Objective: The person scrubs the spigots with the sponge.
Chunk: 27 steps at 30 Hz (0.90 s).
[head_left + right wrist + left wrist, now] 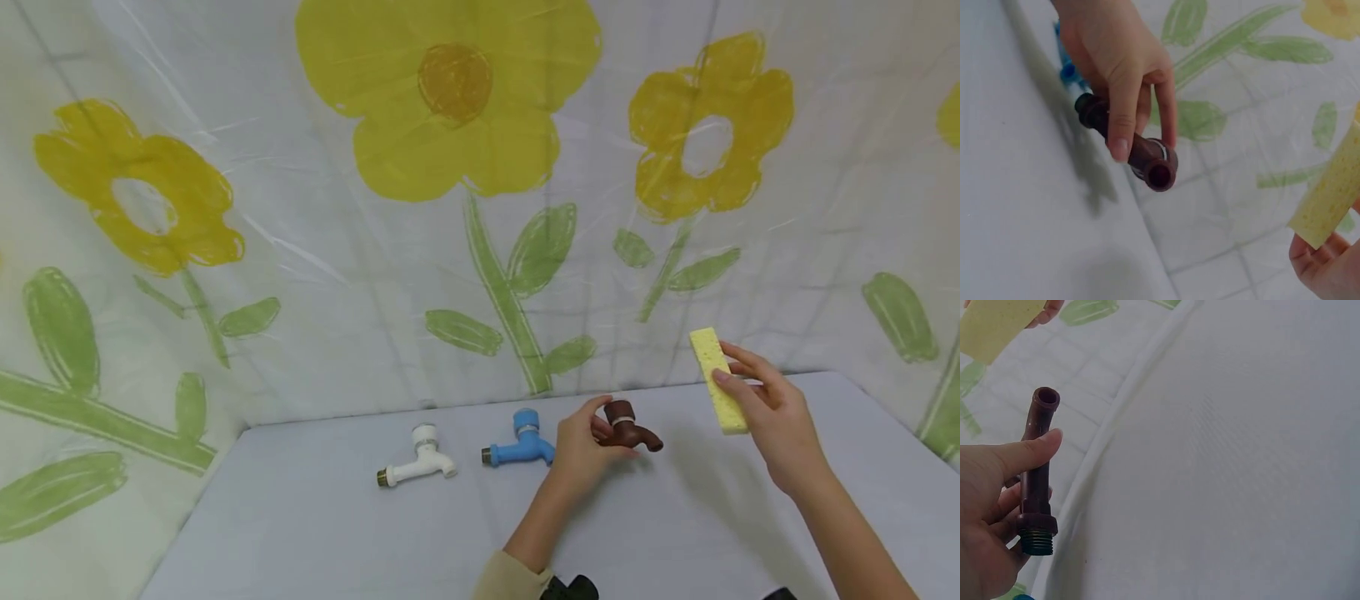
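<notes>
Diffuse light; 2 wrist views dimmer than head.
Soft shadow (pixel 705 475) on tabletop (pixel 315 533) between left hand (pixel 579 446) and right hand (pixel 780 421); faint glare on sheet (pixel 277 242) beyond.

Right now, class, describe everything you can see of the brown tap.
The brown tap is dark reddish-brown and looks like plastic. It has a round knob with a pale ring below it, a curved spout with an open round mouth, and a threaded end, perhaps metal. The left hand grips its body, holding it above the table, beside the blue tap. In the head view its knob is up and its spout points right; nothing else visibly touches it.
</notes>
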Tool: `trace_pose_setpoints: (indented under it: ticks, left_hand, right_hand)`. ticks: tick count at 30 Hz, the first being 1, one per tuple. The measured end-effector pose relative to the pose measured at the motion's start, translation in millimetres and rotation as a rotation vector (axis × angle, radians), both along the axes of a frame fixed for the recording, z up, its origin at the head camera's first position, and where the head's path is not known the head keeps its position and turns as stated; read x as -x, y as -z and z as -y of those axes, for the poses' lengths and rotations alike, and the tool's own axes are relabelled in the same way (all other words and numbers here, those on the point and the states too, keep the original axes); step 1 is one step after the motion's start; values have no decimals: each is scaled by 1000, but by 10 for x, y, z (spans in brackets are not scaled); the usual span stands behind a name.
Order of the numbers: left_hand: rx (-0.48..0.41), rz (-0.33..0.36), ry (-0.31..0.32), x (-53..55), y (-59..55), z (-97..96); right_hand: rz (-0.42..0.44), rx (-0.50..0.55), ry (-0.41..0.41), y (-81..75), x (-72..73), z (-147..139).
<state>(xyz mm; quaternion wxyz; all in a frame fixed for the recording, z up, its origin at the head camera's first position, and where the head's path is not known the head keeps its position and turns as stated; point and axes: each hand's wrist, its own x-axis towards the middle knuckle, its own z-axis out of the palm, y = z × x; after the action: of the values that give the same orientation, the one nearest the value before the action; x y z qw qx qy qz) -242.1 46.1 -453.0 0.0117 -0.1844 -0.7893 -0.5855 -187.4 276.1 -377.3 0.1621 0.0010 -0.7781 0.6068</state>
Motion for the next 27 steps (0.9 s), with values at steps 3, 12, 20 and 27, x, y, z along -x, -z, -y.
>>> trace_pose_setpoints:
  ticks: [3, 12, 20, 27]
  left_hand:
    - [12, 6, -4, 11, 43, 7]
    - [15, 27, 13, 27, 99, 35]
    - [54, 23, 15, 22, 117, 22]
    - [69, -36, -17, 25, 137, 6]
  right_hand:
    - [3, -28, 7, 7, 1, 11]
    - [27, -109, 36, 7, -11, 5]
    - [48, -106, 41, 10, 1, -43]
    - [68, -104, 44, 32, 11, -66]
